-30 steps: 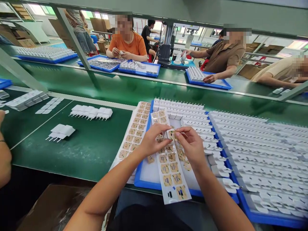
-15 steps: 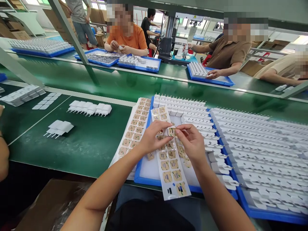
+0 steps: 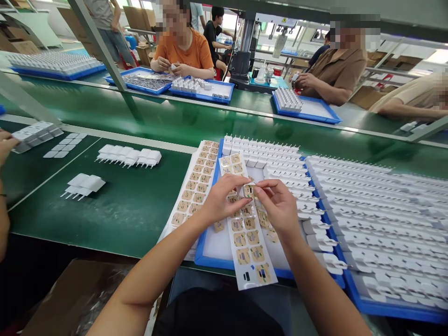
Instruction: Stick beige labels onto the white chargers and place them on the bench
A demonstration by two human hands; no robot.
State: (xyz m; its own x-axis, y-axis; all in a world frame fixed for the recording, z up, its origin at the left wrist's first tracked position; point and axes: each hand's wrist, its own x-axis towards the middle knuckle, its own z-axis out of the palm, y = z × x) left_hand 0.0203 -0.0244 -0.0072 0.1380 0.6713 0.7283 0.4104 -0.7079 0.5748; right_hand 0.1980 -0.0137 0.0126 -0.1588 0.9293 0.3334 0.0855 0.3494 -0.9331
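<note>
My left hand [image 3: 224,199] is closed, thumb and fingers around the sides of a small white plug charger. A tan sticker [image 3: 249,191] covers the charger face turned toward me, and my right hand [image 3: 280,205] pinches the sticker's right edge. Most of the charger is hidden by fingers and sticker. Beneath both hands, a long white sheet of tan stickers [image 3: 252,238] slants across a blue-rimmed tray [image 3: 217,264]. Its lower left sticker place is bare backing with a few dark bits. White plug chargers [image 3: 280,158] with pins stand in rows along the tray's far and right sides.
More sticker sheets [image 3: 189,196] lie left of the tray. A second blue tray [image 3: 402,310] full of chargers adjoins on the right. Loose chargers [image 3: 84,184] lie on the green bench [image 3: 115,214]. Co-workers sit across the belt [image 3: 168,121]; another person's hand [image 3: 4,144] is far left.
My hands keep nearly the same pose at the sticker. The brown-shirted co-worker's hand has left the small tray and come up. At far left, a person's hand now reaches the grouped chargers.
</note>
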